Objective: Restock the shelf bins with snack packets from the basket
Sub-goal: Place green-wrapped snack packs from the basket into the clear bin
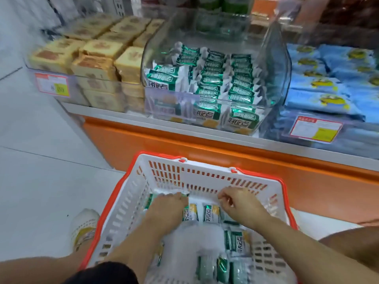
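**Q.** Two hands are inside the white slotted plastic basket with the orange rim (205, 177), which stands on the floor. Which step is this?

**A.** Pick-up, by my judgement. The left hand (168, 203) lies palm down over the green-and-white foil snack packets (211, 213) in the basket's far left corner, with its fingers bent over one. I cannot tell whether the grip has closed. The right hand (235, 203) is near the far wall with fingers curled and thumb meeting forefinger. I cannot tell whether anything is pinched between them.

**Q.** Where do the packets go?

**A.** Probably into the clear curved plastic shelf bin (281, 64) straight ahead, above the orange shelf base (184, 144). It already holds rows of matching packets, set on edge. More of them lie loose across the basket floor.

**Q.** What does the next move call for?

**A.** Gathering several packets at once, lifting them over the basket rim, and standing them on edge in line with the rows already there. The foil looks slippery, so a loose handful could slide apart.

**Q.** Is any writing legible?

**A.** Each packet carries large white characters on a green band, but they are too blurred to read with confidence. Two red-bordered price cards with yellow patches are also unreadable. One (52, 85) is below the tan square cake packs (96, 50), and the other (315, 128) is below the blue wrapped packs (320, 99).
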{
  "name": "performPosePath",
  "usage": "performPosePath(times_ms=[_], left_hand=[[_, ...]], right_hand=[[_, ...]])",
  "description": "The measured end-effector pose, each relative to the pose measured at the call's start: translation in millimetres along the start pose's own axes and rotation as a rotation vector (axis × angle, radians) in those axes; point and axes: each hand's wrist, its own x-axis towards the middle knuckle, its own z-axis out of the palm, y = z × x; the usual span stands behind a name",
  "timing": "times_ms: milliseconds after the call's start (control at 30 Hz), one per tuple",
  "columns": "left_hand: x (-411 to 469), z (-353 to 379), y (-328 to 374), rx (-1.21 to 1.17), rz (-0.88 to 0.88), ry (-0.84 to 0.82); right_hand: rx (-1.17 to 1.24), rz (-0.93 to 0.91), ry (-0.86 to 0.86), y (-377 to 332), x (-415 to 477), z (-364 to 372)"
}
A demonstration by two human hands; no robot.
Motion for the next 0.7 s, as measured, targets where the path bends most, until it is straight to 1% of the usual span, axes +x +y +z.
performPosePath(times_ms=[100, 167, 233, 300, 400, 533, 600, 700], left_hand=[[11, 40, 7, -0.031, -0.044, -0.174], [17, 59, 12, -0.081, -0.066, -0.253], [25, 75, 14, -0.169, -0.085, -0.268], [33, 89, 13, -0.238, -0.096, -0.26], [44, 100, 14, -0.265, -0.077, -0.308], [49, 111, 15, -0.168, 0.006, -0.419], [52, 118, 13, -0.154, 0.01, -0.446], [56, 124, 11, -0.143, 0.009, -0.468]], right_hand=[[-0.085, 0.117, -0.211, 28, 7, 34], [-0.103, 0.167, -0.307, 41, 13, 54], [-0.111, 0.176, -0.388, 49, 21, 72], [-0.137, 0.136, -0.466, 53, 30, 90], [-0.244, 0.049, -0.527, 58, 39, 113], [-0.435, -0.076, -0.553, 68, 39, 140], [-0.462, -0.088, -0.559, 73, 38, 149], [-0.467, -0.054, -0.588, 75, 33, 158]])
